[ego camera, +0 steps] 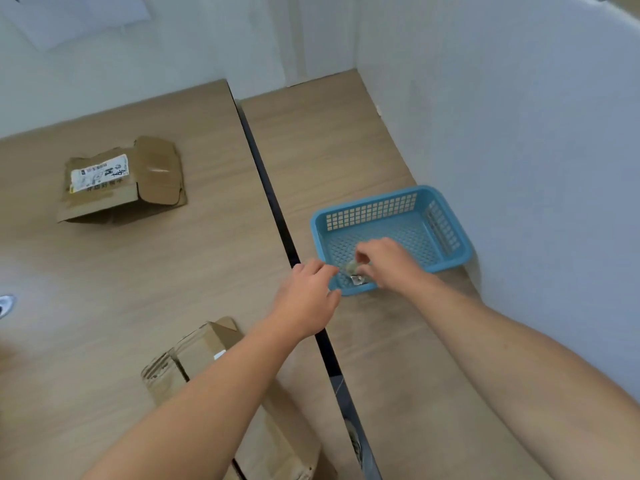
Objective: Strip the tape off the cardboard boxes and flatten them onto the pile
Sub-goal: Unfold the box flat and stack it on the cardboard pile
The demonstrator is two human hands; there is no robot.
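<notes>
Head view: tape wad [353, 268] is pinched by right hand [388, 265], blue basket [370, 198] beneath. Grip of left hand [306, 299] cannot be told.

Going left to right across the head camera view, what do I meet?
Flattened labelled box → nearer cardboard box → left hand → tape wad → right hand.
</notes>
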